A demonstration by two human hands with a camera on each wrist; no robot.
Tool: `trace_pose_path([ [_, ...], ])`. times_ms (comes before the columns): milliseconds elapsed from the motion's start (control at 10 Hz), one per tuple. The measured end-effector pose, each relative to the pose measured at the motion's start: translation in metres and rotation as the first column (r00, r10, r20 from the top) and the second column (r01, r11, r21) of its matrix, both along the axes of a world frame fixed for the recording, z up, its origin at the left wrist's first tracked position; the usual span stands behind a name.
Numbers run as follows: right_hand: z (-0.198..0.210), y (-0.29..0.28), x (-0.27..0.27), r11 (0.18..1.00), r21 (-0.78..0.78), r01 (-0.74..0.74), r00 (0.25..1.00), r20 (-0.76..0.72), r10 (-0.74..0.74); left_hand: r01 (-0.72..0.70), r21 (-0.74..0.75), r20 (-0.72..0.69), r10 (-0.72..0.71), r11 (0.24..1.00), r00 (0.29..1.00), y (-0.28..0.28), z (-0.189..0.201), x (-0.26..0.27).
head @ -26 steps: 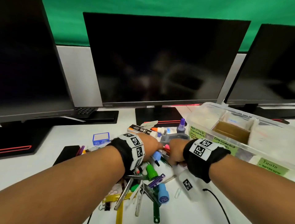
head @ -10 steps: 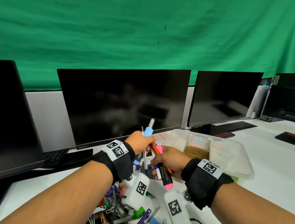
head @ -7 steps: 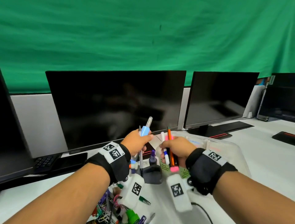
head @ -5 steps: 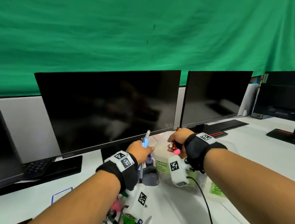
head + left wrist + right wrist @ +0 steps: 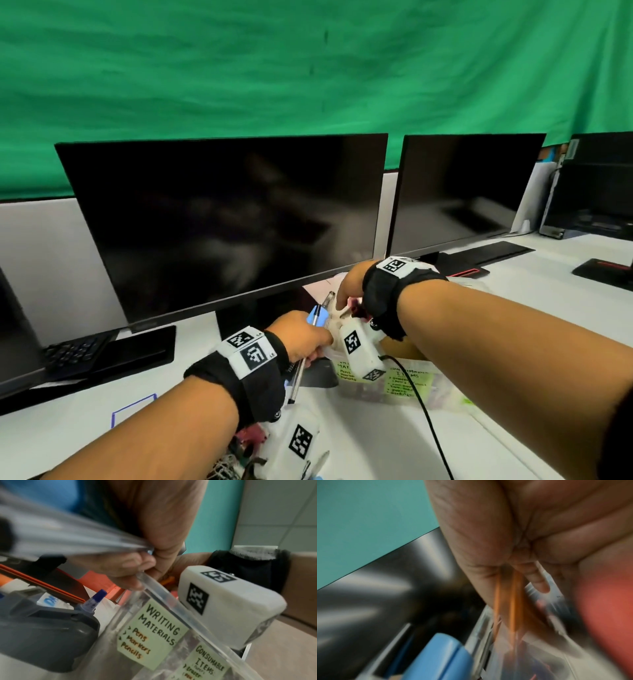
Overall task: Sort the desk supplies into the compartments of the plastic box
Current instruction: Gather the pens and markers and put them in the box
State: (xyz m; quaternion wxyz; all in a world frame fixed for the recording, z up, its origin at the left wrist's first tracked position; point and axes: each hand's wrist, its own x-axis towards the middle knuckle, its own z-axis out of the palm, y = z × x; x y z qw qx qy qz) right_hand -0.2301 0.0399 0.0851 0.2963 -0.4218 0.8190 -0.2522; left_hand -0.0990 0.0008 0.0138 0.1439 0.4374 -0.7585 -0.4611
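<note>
The clear plastic box (image 5: 404,387) stands on the white desk at the right, and its front wall (image 5: 171,601) carries green labels. One label (image 5: 150,632) reads "Writing Materials". My left hand (image 5: 305,337) is at the box's left corner and grips a blue marker (image 5: 315,317) and clear pens (image 5: 297,380). My right hand (image 5: 347,291) hovers over the box's left compartment, fingers pointing down. It holds orange pencils (image 5: 513,601) and a pink-capped marker; the view is blurred. The compartment's contents are mostly hidden.
Two dark monitors (image 5: 233,219) (image 5: 462,192) stand close behind the hands. A keyboard (image 5: 75,349) lies at the left. A grey stapler (image 5: 42,635) and a purple-tipped glue bottle (image 5: 96,599) sit beside the box. Loose supplies (image 5: 239,459) lie near me. A black cable (image 5: 428,418) crosses the desk.
Both hands lifted writing tools off the pile. The right hand swung over the box and tipped its tools downward into it. The left hand followed to the box's left corner.
</note>
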Motion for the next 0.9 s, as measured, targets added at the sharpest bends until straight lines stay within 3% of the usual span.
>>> trace_pose_path([
  [100,0.002,0.003,0.005,0.981,0.142,-0.132,0.955,-0.247,0.164,-0.003,-0.022,-0.003,0.003,1.000,1.000,0.002,0.001,0.000],
  [200,-0.002,0.009,-0.002,0.997,-0.029,-0.074,0.997,0.003,0.074,-0.007,-0.070,0.018,0.009,0.997,1.000,0.001,0.007,0.000],
  [300,0.006,0.030,0.002,0.989,0.000,-0.147,0.986,-0.077,0.147,-0.012,-0.157,0.065,0.023,0.988,0.998,-0.001,0.011,0.001],
  [400,0.003,0.056,0.001,0.972,0.025,-0.235,0.910,-0.346,0.229,-0.013,-0.309,0.142,0.060,0.951,0.988,-0.003,0.021,0.003],
  [500,-0.016,0.088,-0.004,0.916,0.199,-0.349,0.688,-0.608,0.395,0.035,-0.403,0.199,0.051,0.915,0.979,-0.006,0.034,-0.002],
  [600,-0.045,0.108,-0.013,0.897,0.215,-0.386,0.660,-0.615,0.431,0.040,-0.402,0.108,0.004,0.915,0.994,-0.003,0.043,-0.017],
  [700,-0.063,0.113,-0.021,0.905,0.189,-0.382,0.596,-0.698,0.398,-0.076,-0.433,-0.171,0.001,0.898,0.985,0.006,0.049,-0.039],
  [800,-0.072,0.112,-0.025,0.905,0.139,-0.402,0.562,-0.743,0.364,-0.221,-0.352,-0.454,0.041,0.909,0.890,0.010,0.050,-0.058],
  [900,-0.074,0.111,-0.027,0.893,0.126,-0.432,0.557,-0.741,0.374,-0.271,-0.229,-0.528,0.114,0.935,0.841,0.004,0.043,-0.073],
])
